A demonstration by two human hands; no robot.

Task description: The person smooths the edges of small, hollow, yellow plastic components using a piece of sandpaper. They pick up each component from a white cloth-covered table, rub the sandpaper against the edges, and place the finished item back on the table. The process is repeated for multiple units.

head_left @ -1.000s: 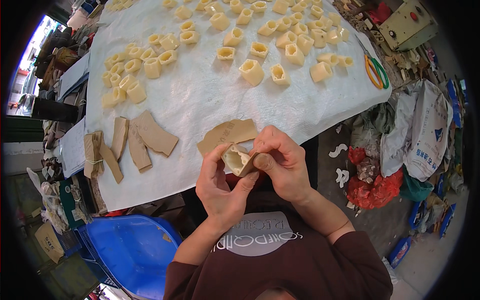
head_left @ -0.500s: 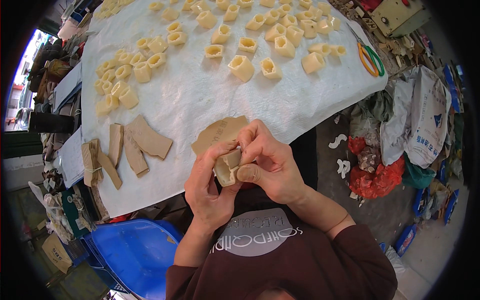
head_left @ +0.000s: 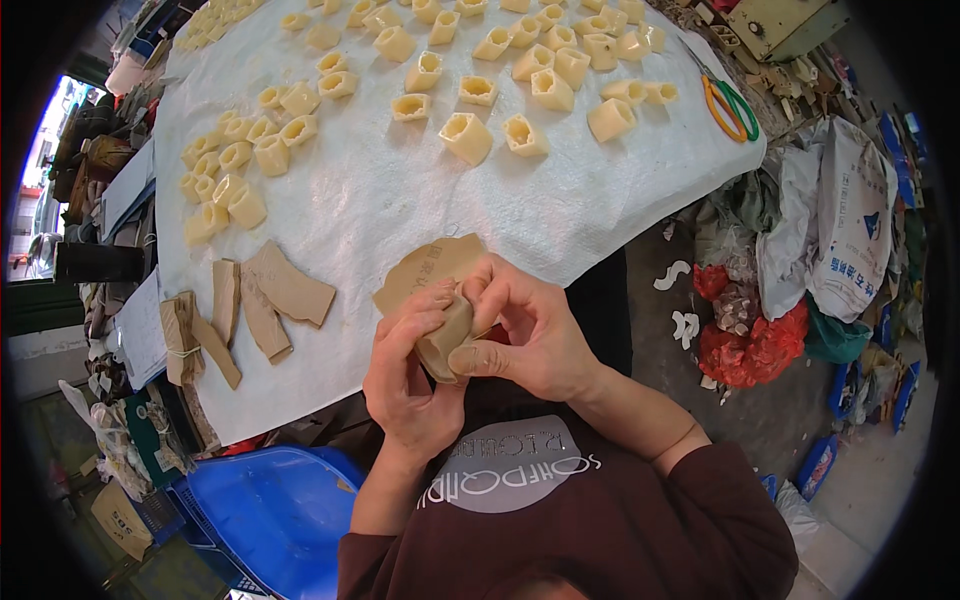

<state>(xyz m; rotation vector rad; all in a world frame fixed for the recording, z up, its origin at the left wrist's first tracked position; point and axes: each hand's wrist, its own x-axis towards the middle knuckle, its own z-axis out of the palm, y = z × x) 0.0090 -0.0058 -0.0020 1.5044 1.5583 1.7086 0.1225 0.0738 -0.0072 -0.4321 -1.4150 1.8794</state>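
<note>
Close in front of my body, both hands are closed around a small hollow cream-coloured block, now mostly hidden. A strip of tan sandpaper (head_left: 447, 335) lies over it. My left hand (head_left: 408, 385) supports the block from the left, its fingers curled over the top. From the other side, my right hand (head_left: 530, 335) pinches the sandpaper, thumb low against it. Just beyond my fingers is a larger tan sheet (head_left: 430, 268) with print on its back. Several more tan sandpaper strips (head_left: 285, 285) lie to the left, one bundle (head_left: 180, 335) tied with string.
Many hollow yellowish blocks (head_left: 466, 138) are spread over the white sheet-covered table (head_left: 350, 220). Scissors with orange and green handles (head_left: 732, 110) lie at its right edge. A blue plastic chair (head_left: 265, 510) stands at lower left. Red bags (head_left: 750, 345) and a white sack (head_left: 850, 220) are right.
The tan sandpaper now covers the block, whose hollow opening was showing before. My right thumb has moved left and slightly down across it. The whole view has shifted slightly.
</note>
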